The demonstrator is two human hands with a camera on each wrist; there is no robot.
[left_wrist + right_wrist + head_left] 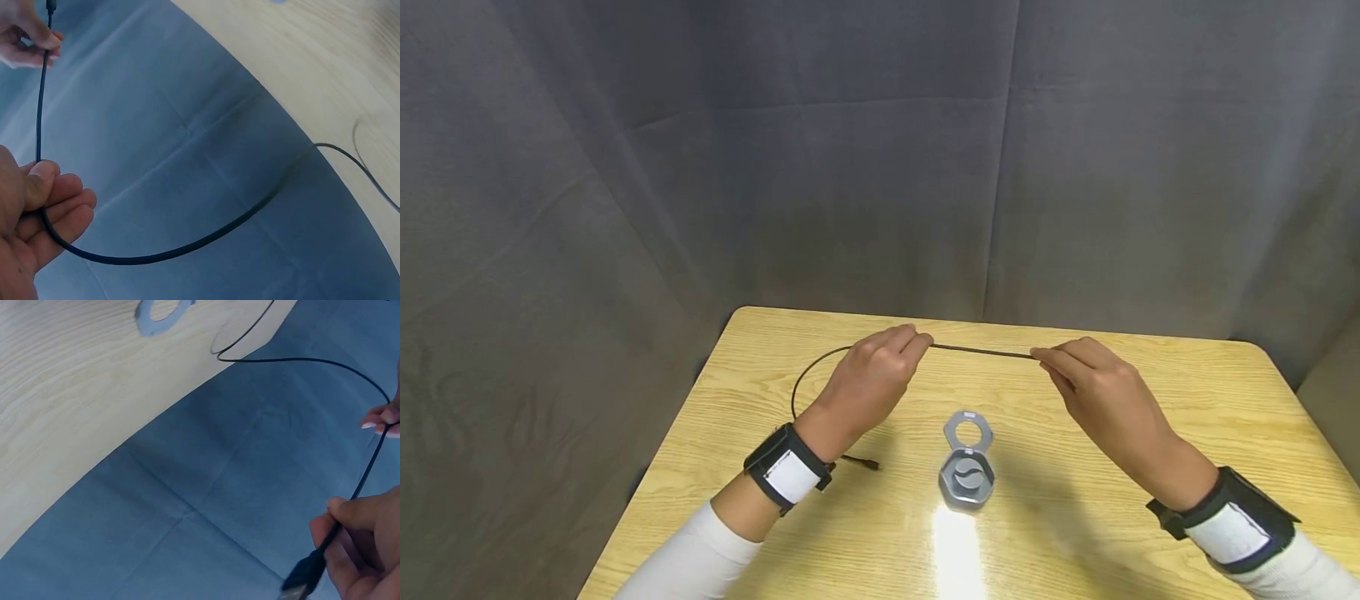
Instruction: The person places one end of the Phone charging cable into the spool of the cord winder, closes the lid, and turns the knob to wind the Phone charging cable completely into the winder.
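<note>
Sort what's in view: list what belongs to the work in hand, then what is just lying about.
In hand:
black cable, stretched between both hands
left hand, pinching the cable
right hand, pinching it near the plug end

Lying about:
grey case, open on the wooden table
dark curtain behind

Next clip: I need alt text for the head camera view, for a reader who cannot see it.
Two hands hold a thin black cable stretched taut between them above a light wooden table: the left hand and right hand each pinch it. The cable loops left and back to a plug end lying on the table. A small grey case lies open nearer the person, against a grey curtain.
</note>
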